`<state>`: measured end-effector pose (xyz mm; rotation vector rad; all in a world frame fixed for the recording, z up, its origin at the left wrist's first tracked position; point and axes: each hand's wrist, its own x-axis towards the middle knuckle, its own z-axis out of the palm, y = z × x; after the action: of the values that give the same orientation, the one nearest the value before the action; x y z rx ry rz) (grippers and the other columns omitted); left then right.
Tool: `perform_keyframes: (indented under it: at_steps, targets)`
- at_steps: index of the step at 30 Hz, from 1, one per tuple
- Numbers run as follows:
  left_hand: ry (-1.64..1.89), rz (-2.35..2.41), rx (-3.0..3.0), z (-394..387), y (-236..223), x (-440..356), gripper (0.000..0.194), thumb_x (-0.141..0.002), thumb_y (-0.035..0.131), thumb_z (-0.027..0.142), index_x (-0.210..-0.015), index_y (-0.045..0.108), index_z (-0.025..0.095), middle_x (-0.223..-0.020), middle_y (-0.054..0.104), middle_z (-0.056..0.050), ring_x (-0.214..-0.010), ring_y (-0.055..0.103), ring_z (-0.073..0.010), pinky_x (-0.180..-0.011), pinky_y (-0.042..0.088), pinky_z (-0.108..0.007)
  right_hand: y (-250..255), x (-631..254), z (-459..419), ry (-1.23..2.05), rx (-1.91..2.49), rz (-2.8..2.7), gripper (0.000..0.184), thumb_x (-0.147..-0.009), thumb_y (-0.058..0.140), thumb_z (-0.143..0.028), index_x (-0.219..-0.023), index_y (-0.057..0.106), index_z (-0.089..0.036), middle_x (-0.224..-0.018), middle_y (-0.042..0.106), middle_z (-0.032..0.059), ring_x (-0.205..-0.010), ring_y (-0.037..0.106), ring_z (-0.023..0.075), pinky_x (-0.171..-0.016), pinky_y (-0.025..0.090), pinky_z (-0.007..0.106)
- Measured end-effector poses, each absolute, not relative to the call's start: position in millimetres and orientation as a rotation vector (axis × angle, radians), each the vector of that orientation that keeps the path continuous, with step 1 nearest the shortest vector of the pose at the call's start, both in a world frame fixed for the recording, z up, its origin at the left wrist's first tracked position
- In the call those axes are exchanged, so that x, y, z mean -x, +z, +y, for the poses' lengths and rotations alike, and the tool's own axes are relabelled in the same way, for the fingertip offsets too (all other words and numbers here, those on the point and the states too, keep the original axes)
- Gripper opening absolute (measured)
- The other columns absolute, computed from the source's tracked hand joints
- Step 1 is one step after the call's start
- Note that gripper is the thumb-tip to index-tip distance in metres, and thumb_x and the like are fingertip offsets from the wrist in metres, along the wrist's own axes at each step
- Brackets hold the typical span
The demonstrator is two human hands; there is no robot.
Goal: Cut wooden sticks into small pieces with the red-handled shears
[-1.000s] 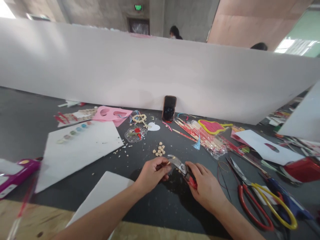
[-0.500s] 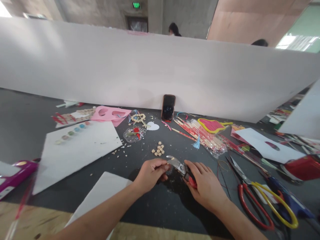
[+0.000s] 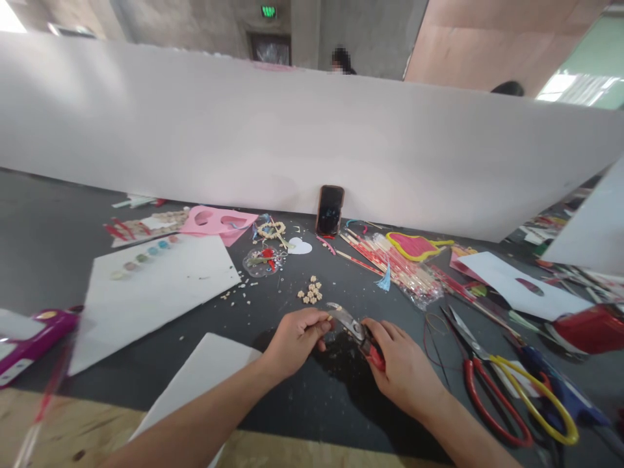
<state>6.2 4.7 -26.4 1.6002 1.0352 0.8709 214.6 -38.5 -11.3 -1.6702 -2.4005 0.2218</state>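
My right hand (image 3: 402,367) grips the red handles of a pair of metal cutters (image 3: 351,327), jaws pointing left. My left hand (image 3: 296,339) is closed in a pinch right at the jaws, holding something small that I cannot make out. Both hands rest low over the dark table (image 3: 312,390) near its front. A small heap of beige flower-shaped beads (image 3: 311,290) lies just beyond the hands.
Red-handled scissors (image 3: 480,377) and yellow-handled scissors (image 3: 536,396) lie to the right. A bundle of sticks in clear wrap (image 3: 400,270), a phone (image 3: 330,210) leaning on the white partition, white sheets (image 3: 151,286), pink paper (image 3: 217,222) and a purple tool (image 3: 29,338) surround the area.
Almost nothing has moved; the hands and cutters stay in place with only a slight shift of the view.
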Motion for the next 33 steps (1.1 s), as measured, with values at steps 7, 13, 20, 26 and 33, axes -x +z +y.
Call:
perform_keyframes:
  at_steps: [7, 13, 20, 26, 33]
  targets:
    - [0.893, 1.053, -1.648, 5.8, -27.6, -5.6, 0.022, -0.082, 0.043, 0.025, -0.071, 0.059, 0.015, -0.064, 0.055, 0.000, -0.052, 0.055, -0.0095, -0.046, 0.039, -0.017, -8.3, -212.3, -38.7, 0.174, 1.679, -2.402, 0.043, -0.077, 0.043, -0.018, -0.120, 0.043, -0.016, -0.110, 0.055, 0.0110, -0.097, 0.049, 0.0232, -0.083, 0.039, 0.038]
    - [0.810, 1.031, -1.554, 6.6, -29.9, -5.1, 0.024, -0.082, 0.043, 0.029, -0.075, 0.061, 0.016, -0.073, 0.062, -0.003, -0.052, 0.058, -0.0112, -0.044, 0.041, -0.018, -9.5, -213.7, -37.0, 0.045, 1.657, -2.419, 0.051, -0.075, 0.045, -0.017, -0.126, 0.040, -0.018, -0.117, 0.053, 0.0108, -0.103, 0.045, 0.0250, -0.084, 0.037, 0.040]
    - [0.749, 1.008, -1.553, 7.9, -31.3, -4.6, 0.028, -0.084, 0.041, 0.033, -0.078, 0.061, 0.013, -0.062, 0.061, -0.002, -0.046, 0.054, -0.0092, -0.041, 0.037, -0.017, -10.9, -215.2, -35.8, 0.089, 1.640, -2.430, 0.050, -0.077, 0.045, -0.018, -0.127, 0.039, -0.017, -0.117, 0.053, 0.0107, -0.103, 0.047, 0.0240, -0.085, 0.039, 0.039]
    - [0.752, 1.011, -1.572, 5.8, -28.8, -5.2, 0.028, -0.084, 0.040, 0.031, -0.077, 0.060, 0.013, -0.060, 0.059, 0.000, -0.042, 0.050, -0.0071, -0.042, 0.035, -0.016, -11.2, -215.9, -37.9, 0.153, 1.618, -2.415, 0.045, -0.076, 0.043, -0.016, -0.121, 0.042, -0.017, -0.109, 0.055, 0.0103, -0.098, 0.051, 0.0220, -0.085, 0.040, 0.036]
    - [0.800, 1.028, -1.568, 4.7, -23.9, -6.9, 0.025, -0.084, 0.044, 0.032, -0.074, 0.060, 0.015, -0.058, 0.056, 0.001, -0.046, 0.051, -0.0081, -0.046, 0.038, -0.017, -9.4, -212.7, -38.1, 0.142, 1.648, -2.383, 0.044, -0.074, 0.043, -0.015, -0.118, 0.043, -0.017, -0.107, 0.056, 0.0101, -0.097, 0.052, 0.0224, -0.084, 0.041, 0.037]
